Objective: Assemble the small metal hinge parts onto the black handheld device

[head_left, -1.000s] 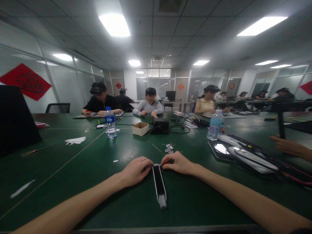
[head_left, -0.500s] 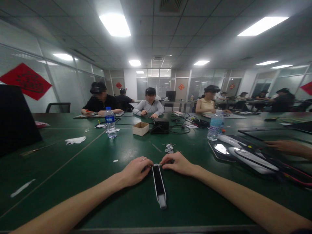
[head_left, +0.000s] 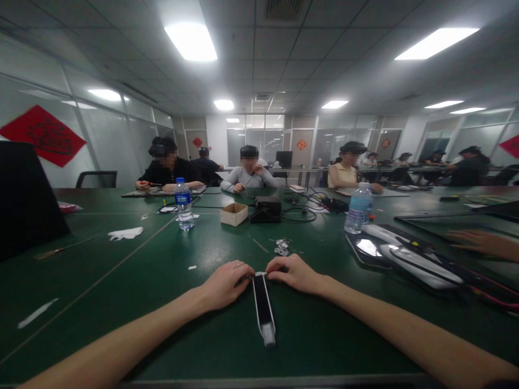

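Observation:
A long narrow piece lies on the green table in front of me, with a pale rim, a black middle and a light grey block at its near end. I cannot tell its exact kind. At its far end, my left hand is closed in a pinch on the left corner. From the other side, my right hand pinches the right corner with bent fingers. Whatever small part sits between the fingertips is mostly hidden. Just beyond my right hand is a small heap of metal pieces.
Beyond the heap stand an open cardboard box and a black device with cables. Water bottles stand at left and right. White-and-black gear lies at right, near another person's hand. Several people sit across the table.
The long piece has shifted very slightly left, and my right fingers have moved a little left with it. Across the table, a person has raised one hand towards their head.

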`<state>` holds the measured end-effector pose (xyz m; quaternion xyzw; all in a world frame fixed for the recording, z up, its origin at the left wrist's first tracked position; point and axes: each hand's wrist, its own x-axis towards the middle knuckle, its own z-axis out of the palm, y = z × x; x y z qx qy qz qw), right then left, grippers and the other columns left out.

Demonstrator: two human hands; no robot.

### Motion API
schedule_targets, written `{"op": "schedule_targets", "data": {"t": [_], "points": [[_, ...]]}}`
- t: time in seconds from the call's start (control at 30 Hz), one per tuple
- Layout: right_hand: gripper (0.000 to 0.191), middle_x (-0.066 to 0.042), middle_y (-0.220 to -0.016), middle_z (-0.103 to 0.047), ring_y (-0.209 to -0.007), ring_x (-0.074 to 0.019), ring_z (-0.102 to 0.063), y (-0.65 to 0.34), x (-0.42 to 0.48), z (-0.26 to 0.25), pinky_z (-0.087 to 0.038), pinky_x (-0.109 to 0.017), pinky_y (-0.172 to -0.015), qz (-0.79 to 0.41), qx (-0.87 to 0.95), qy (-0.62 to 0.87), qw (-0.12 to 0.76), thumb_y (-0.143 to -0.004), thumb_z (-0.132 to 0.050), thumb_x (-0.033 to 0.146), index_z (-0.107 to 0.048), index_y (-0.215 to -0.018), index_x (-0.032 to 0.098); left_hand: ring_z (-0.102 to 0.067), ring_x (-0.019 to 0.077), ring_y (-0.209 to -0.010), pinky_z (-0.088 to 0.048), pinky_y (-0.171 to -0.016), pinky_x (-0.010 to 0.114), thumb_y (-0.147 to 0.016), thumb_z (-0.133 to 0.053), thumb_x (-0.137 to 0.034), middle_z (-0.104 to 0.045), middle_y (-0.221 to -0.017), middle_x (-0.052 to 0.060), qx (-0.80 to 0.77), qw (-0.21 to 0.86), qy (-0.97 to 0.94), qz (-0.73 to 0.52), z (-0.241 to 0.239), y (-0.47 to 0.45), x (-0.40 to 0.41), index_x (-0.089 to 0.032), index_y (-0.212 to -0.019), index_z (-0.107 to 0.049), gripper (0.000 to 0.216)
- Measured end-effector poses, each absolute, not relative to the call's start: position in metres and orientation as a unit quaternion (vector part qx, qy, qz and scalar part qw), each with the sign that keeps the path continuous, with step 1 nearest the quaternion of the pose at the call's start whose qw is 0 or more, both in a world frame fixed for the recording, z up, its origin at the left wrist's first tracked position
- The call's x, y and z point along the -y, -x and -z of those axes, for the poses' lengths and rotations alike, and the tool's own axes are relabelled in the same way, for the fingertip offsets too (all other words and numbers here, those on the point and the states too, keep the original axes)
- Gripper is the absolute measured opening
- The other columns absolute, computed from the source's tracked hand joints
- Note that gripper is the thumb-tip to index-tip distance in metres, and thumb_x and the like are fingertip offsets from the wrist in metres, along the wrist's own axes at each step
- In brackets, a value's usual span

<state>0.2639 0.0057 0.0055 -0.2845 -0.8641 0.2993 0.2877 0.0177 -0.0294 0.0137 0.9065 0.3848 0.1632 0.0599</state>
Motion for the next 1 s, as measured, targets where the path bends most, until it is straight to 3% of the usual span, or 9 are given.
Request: {"op": "schedule_targets", "data": {"t": [0.4,0.67,1.0], "points": [[0.015,-0.002,-0.082,-0.071,-0.076,-0.0155,-0.064,-0.266,-0.010,-0.012,-0.050,-0.026,-0.071,-0.239,0.873,0.320,0.281,-0.089,-0.058,0.028,-0.068,-0.092,0.017,-0.061,0.0189,-0.091,-0.049,-0.079,0.029,-0.091,-0.052,-0.013,-0.065,-0.099,0.004,-0.379,0.054,-0.907,-0.175,-0.006,-0.013,0.025,-0.020,-0.109,-0.060,0.021],[0.021,-0.006,-0.096,-0.073,-0.087,-0.0179,-0.068,-0.266,-0.006,-0.014,-0.053,-0.029,-0.079,-0.220,0.890,0.310,0.251,-0.087,-0.055,0.016,-0.069,-0.102,0.017,-0.061,0.0192,-0.090,-0.049,-0.079,0.029,-0.091,-0.051,-0.014,-0.066,-0.097,0.005,-0.376,0.051,-0.908,-0.180,-0.004,-0.013,0.025,-0.020,-0.108,-0.061,0.021],[0.020,-0.005,-0.096,-0.075,-0.086,-0.0183,-0.070,-0.268,-0.006,-0.016,-0.056,-0.030,-0.078,-0.242,0.883,0.312,0.254,-0.085,-0.060,0.023,-0.071,-0.101,0.018,-0.061,0.0189,-0.091,-0.049,-0.079,0.030,-0.092,-0.050,-0.015,-0.066,-0.099,0.005,-0.379,0.057,-0.907,-0.174,-0.008,-0.014,0.026,-0.020,-0.109,-0.061,0.020]]}}
